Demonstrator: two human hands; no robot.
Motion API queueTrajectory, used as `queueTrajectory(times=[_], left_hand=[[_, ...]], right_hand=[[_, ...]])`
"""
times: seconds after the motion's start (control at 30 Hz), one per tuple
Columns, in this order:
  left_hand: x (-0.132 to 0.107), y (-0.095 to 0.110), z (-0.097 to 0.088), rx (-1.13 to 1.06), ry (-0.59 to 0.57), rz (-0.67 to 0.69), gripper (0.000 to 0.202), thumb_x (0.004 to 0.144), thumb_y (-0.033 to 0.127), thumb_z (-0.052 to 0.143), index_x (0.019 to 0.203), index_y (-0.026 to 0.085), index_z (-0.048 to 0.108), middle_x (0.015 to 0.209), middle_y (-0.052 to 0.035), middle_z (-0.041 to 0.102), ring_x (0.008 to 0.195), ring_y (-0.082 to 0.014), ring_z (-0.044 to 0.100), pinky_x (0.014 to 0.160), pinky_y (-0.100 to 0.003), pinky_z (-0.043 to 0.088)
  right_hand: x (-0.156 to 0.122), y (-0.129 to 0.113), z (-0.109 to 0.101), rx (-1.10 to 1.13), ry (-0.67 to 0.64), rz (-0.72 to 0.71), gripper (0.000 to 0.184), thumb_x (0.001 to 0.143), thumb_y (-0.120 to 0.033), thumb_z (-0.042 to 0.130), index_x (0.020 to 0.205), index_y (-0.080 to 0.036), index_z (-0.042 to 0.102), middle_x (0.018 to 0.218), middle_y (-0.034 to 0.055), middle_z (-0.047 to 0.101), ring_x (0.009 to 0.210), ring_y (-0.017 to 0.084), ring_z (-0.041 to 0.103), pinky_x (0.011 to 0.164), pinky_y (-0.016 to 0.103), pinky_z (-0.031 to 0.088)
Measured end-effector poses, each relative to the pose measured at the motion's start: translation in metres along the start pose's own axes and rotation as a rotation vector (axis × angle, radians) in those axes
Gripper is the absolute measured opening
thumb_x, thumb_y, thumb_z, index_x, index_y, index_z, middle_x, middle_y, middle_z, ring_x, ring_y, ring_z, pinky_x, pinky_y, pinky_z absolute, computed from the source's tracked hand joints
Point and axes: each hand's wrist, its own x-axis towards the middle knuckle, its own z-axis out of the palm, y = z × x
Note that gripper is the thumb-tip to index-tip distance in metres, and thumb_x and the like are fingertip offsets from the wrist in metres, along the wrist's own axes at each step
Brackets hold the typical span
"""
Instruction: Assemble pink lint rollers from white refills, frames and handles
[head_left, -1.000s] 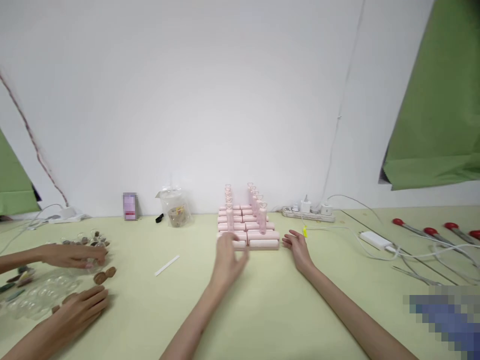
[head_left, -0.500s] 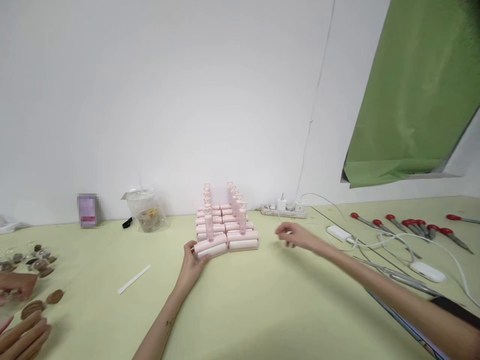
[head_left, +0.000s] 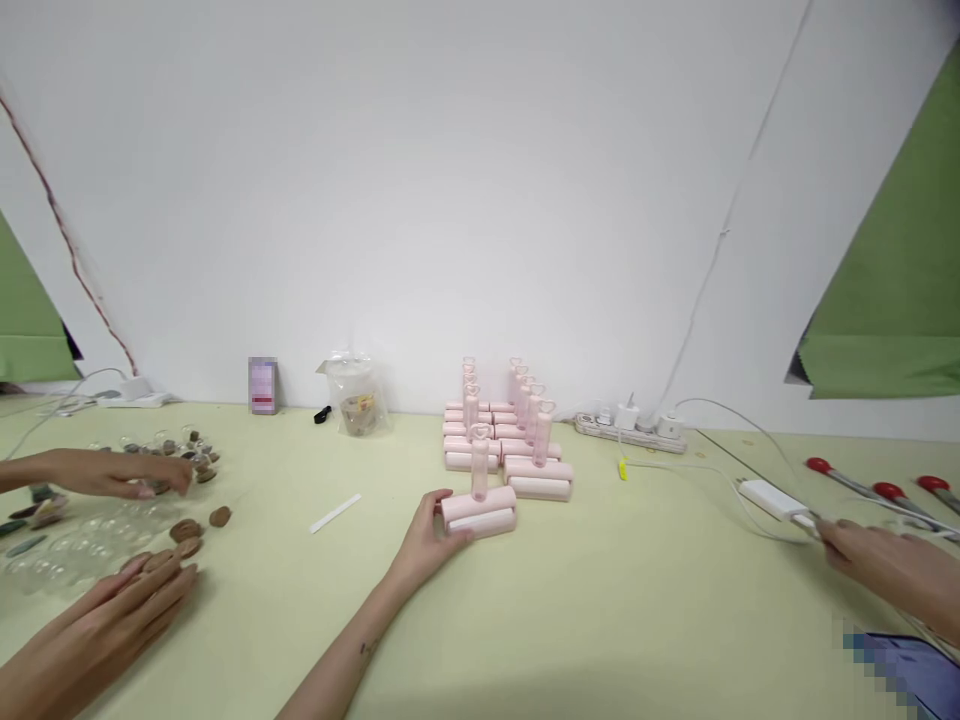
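My left hand grips the left end of a pink lint roller that lies apart, just in front of a stack of several pink lint rollers with upright clear handles. My right hand is far out to the right, low over the white cables near a white charger; its fingers are curled, and whether anything is in them is hidden.
Another person's two hands work at the left among small stones and clear plastic trays. A white strip lies left of centre. A plastic bag, a power strip and red-handled tools stand along the back and right.
My left hand has pulled one lint roller out of the stack toward me. My right hand has swung away from the stack to the cables on the right. The view has shifted.
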Motion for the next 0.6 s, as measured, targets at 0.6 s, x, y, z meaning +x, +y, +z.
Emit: queueTrajectory(times=[0.6], left_hand=[[-0.020,0.002,-0.033,0.063,-0.267,0.023,0.049,0.067,0.036,0.062,0.107,0.019,0.040,0.102,-0.0049,0.050,0.095,-0.0216,0.049,0.084,-0.035,0.039]], right_hand=[[-0.032,-0.289,0.060,0.715,-0.284,-0.351,0.020,0.074,-0.040,0.050,0.073,-0.020,0.052,0.056,-0.0043,0.044,0.048,0.011,0.041,0.043,0.023,0.030]])
